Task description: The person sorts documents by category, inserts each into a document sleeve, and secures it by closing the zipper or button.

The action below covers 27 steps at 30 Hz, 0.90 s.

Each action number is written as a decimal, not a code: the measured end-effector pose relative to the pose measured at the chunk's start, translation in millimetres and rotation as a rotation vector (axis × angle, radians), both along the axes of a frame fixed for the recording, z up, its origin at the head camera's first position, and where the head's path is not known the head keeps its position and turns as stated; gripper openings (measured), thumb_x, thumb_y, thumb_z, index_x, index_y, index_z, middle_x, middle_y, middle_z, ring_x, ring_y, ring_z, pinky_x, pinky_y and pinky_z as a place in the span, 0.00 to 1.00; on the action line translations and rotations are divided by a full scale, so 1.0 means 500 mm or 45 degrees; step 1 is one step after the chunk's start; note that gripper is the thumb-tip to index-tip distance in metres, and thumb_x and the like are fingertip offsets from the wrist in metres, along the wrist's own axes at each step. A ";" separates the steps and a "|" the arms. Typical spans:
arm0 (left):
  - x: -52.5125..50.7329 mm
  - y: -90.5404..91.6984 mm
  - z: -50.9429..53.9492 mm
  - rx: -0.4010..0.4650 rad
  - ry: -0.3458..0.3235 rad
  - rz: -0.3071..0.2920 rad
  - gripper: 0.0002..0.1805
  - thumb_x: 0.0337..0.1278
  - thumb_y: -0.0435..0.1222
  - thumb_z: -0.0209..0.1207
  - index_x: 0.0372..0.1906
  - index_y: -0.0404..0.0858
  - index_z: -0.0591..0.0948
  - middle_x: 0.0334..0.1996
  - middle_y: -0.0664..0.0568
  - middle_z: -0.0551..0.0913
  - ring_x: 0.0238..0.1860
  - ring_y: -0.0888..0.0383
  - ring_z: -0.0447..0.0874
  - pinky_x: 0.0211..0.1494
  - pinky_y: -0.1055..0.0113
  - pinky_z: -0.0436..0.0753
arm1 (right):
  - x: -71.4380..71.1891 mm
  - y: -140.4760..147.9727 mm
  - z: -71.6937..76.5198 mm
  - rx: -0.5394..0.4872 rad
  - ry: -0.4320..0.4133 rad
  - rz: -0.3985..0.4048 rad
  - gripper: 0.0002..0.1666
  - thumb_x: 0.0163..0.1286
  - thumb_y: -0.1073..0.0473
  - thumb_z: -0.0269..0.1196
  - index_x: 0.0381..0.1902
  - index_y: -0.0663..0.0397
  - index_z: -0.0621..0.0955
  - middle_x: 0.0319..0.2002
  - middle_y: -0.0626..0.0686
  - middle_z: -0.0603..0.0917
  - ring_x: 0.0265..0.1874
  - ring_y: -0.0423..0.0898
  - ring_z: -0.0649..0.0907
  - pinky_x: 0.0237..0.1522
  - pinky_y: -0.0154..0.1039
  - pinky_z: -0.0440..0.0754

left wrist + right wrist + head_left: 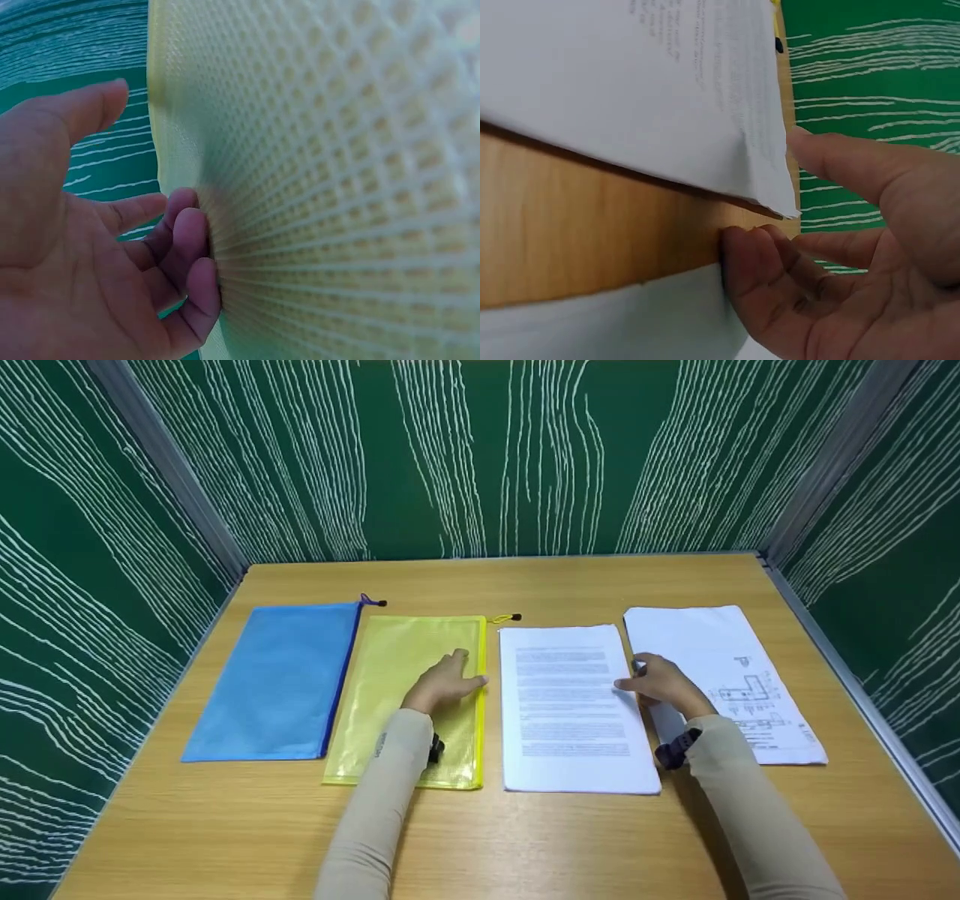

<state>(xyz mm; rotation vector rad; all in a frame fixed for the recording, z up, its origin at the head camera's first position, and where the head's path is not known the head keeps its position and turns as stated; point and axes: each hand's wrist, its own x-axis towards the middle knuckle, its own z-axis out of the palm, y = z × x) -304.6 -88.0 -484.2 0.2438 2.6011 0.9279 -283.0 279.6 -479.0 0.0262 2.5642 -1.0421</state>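
Observation:
My left hand (444,686) is over the yellow mesh zip pouch (405,735), near its zipped right edge. In the left wrist view, curled fingertips (196,240) touch the pouch's mesh surface, while the thumb stands apart from them. My right hand (664,686) is at the right edge of a stack of printed paper (566,772). Its thumb (832,154) lies at the stack's edge in the right wrist view. The other fingers are bent beside and below that edge, close to the tabletop; whether they reach under the paper cannot be told.
A blue zip pouch (270,682) lies to the left of the yellow one. Another paper stack with line drawings (690,637) lies at the right, partly under the right forearm. The wooden table (487,847) is bounded by green, white-lined panels (487,457) at the back and sides.

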 end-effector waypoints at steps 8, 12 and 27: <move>-0.004 -0.004 -0.004 -0.025 -0.012 -0.020 0.46 0.60 0.58 0.55 0.75 0.40 0.54 0.76 0.39 0.50 0.76 0.43 0.47 0.75 0.46 0.55 | -0.008 -0.014 0.000 0.101 0.020 0.024 0.46 0.61 0.55 0.68 0.66 0.77 0.60 0.52 0.75 0.73 0.28 0.48 0.81 0.29 0.39 0.82; -0.005 -0.006 -0.007 -0.037 -0.013 -0.031 0.48 0.58 0.60 0.57 0.75 0.40 0.53 0.75 0.39 0.52 0.75 0.43 0.51 0.74 0.47 0.58 | -0.009 -0.020 -0.002 0.110 0.015 0.007 0.39 0.60 0.58 0.68 0.60 0.77 0.64 0.46 0.72 0.76 0.26 0.47 0.80 0.27 0.39 0.81; -0.012 -0.007 -0.011 -0.055 -0.003 -0.069 0.50 0.55 0.58 0.59 0.75 0.40 0.53 0.74 0.41 0.57 0.73 0.45 0.57 0.72 0.49 0.63 | -0.011 -0.015 -0.001 0.052 -0.069 -0.032 0.30 0.60 0.59 0.68 0.52 0.72 0.69 0.41 0.62 0.77 0.25 0.44 0.78 0.28 0.36 0.81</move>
